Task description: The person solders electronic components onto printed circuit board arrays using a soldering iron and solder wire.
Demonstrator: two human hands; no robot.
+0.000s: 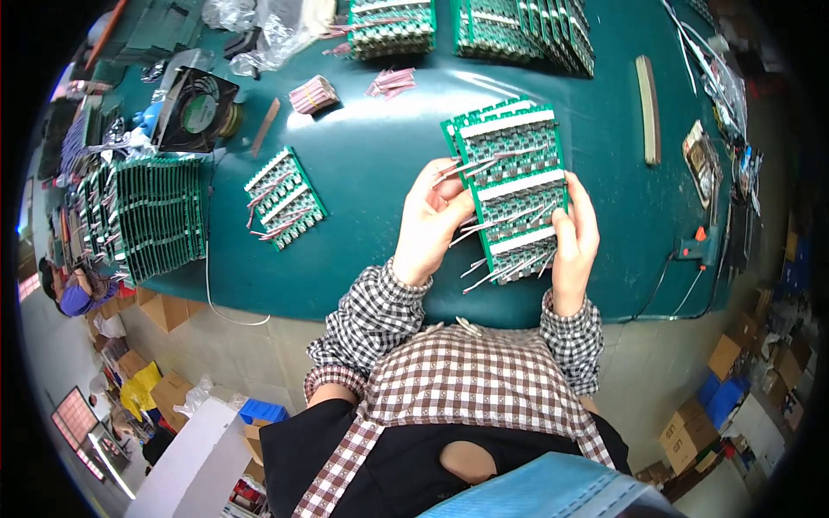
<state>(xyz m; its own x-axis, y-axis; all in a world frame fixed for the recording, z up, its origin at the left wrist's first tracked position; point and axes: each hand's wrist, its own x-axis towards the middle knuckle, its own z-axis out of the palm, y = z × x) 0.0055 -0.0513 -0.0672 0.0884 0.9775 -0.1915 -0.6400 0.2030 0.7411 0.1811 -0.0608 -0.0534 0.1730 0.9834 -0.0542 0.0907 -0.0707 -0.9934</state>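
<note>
A green circuit board panel with white strips and thin red-and-white wires is held tilted before me. My right hand grips its right edge, thumb on the front face. At the left edge, my left hand is closed with curled fingers among the wire ends; what lies between the fingertips is hidden. Another green panel shows behind the top of the held one. To the left, a smaller wired board lies flat on the green table.
Stacked circuit boards stand at the left, with more board stacks along the back. Wire bundles and a black fan lie nearby. At right are a long wooden strip and a green glue gun with its cord.
</note>
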